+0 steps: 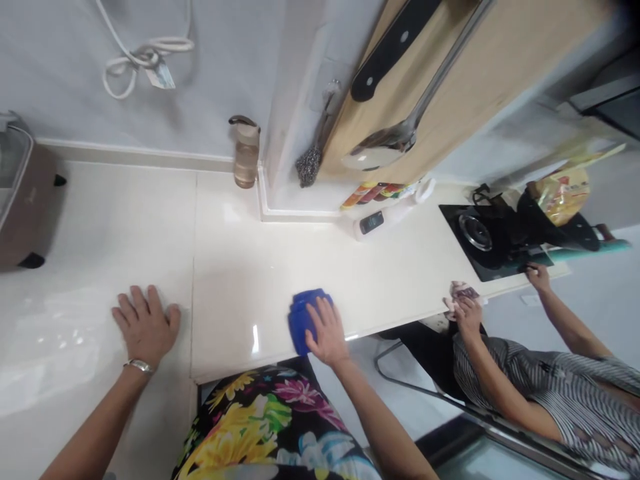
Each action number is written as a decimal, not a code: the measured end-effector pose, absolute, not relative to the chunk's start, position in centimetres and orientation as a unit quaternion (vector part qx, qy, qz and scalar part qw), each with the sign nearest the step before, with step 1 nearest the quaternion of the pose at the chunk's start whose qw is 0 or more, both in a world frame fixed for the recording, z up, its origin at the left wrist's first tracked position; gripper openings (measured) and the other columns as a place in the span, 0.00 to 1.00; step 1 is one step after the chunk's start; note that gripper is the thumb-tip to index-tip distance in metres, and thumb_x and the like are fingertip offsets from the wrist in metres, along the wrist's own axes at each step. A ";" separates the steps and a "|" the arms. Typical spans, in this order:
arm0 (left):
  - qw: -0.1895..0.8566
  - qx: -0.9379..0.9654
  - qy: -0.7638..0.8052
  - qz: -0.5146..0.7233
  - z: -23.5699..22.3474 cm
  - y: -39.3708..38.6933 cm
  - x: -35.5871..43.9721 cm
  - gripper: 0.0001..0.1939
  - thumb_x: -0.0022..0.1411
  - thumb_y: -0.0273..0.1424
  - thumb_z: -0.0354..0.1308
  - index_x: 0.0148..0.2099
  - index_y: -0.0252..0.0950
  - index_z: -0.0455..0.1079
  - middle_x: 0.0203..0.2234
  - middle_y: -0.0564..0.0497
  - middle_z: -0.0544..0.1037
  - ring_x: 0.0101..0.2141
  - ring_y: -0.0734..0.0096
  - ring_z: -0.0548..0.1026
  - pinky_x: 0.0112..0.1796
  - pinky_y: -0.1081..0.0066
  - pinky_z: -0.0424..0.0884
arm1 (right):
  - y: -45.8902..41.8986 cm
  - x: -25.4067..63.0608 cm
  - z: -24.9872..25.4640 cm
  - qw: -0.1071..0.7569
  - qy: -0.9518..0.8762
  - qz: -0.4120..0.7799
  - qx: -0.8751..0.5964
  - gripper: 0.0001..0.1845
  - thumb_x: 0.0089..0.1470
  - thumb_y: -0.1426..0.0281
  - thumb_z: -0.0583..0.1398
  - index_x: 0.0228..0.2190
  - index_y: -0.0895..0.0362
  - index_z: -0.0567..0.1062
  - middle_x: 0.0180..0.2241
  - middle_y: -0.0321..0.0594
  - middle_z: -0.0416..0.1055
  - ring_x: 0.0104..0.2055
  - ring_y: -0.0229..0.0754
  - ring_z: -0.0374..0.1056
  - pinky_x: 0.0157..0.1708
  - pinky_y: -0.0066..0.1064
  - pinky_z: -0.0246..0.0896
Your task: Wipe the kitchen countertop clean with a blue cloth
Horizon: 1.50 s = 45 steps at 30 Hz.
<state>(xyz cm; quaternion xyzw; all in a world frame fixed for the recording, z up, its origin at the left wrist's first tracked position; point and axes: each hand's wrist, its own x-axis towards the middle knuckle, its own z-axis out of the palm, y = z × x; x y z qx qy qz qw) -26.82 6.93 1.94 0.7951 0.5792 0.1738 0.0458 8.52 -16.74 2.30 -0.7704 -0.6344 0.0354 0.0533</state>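
Observation:
My left hand (145, 324) lies flat on the cream countertop (225, 267), fingers spread, holding nothing; a metal watch sits on that wrist. My right hand (327, 330) presses on a folded blue cloth (301, 319) near the counter's front edge, fingers laid over its right side. The cloth's right part is hidden under my hand.
A second person in a striped shirt (565, 393) stands at the right, one hand on a patterned rag (460, 293), the other at the black gas stove (487, 240). A brown bottle (246, 153), a scrubber, sauce bottles, a hanging board with knife and ladle, and a brown appliance (23, 200) line the wall.

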 end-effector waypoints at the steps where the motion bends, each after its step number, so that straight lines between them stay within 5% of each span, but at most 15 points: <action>1: 0.045 0.793 0.582 0.173 2.0 6.9 -26.8 0.35 0.70 0.40 0.45 0.71 0.23 0.47 0.71 0.28 0.42 0.69 0.33 0.35 0.64 0.34 0.38 | -17.3 10.1 2.0 0.047 -0.621 0.022 -0.783 0.37 0.58 0.62 0.54 0.66 0.59 0.57 0.71 0.52 0.43 0.72 0.56 0.36 0.69 0.55 0.38; 7: 0.053 0.783 0.595 0.175 2.2 6.9 -26.7 0.35 0.69 0.40 0.43 0.71 0.24 0.49 0.71 0.30 0.42 0.70 0.37 0.34 0.65 0.36 0.37 | -16.9 19.0 -0.3 0.031 -0.514 -0.054 -0.856 0.33 0.62 0.60 0.46 0.65 0.59 0.58 0.69 0.50 0.48 0.71 0.53 0.40 0.68 0.52 0.41; 14: 0.056 0.774 0.604 0.180 2.0 7.0 -26.9 0.36 0.68 0.39 0.43 0.72 0.26 0.48 0.72 0.33 0.42 0.70 0.39 0.34 0.65 0.38 0.38 | -8.2 22.7 -1.6 0.035 -0.385 -0.093 -0.917 0.36 0.62 0.57 0.43 0.65 0.64 0.58 0.65 0.61 0.53 0.69 0.61 0.46 0.64 0.60 0.43; 29: 0.010 0.785 0.589 0.192 1.0 7.1 -27.5 0.36 0.68 0.38 0.44 0.72 0.26 0.46 0.71 0.32 0.42 0.70 0.39 0.36 0.65 0.36 0.41 | 5.4 22.6 0.4 0.025 -0.467 -0.019 -0.884 0.35 0.62 0.60 0.48 0.63 0.69 0.56 0.66 0.65 0.48 0.69 0.60 0.39 0.66 0.56 0.33; 41: 0.007 0.774 0.603 0.191 0.3 6.9 -27.7 0.35 0.65 0.38 0.45 0.68 0.21 0.55 0.70 0.30 0.47 0.70 0.38 0.37 0.65 0.37 0.43 | 8.7 6.0 1.4 0.057 -0.571 0.028 -0.819 0.39 0.63 0.60 0.51 0.65 0.73 0.51 0.68 0.69 0.42 0.70 0.65 0.32 0.64 0.63 0.27; 45: 0.001 0.769 0.615 0.174 0.2 6.8 -27.7 0.34 0.65 0.38 0.45 0.67 0.21 0.58 0.69 0.30 0.51 0.70 0.37 0.40 0.64 0.36 0.46 | 8.0 -0.3 1.3 0.160 -0.603 0.089 -0.776 0.40 0.60 0.60 0.53 0.65 0.71 0.53 0.69 0.66 0.41 0.71 0.67 0.30 0.64 0.67 0.23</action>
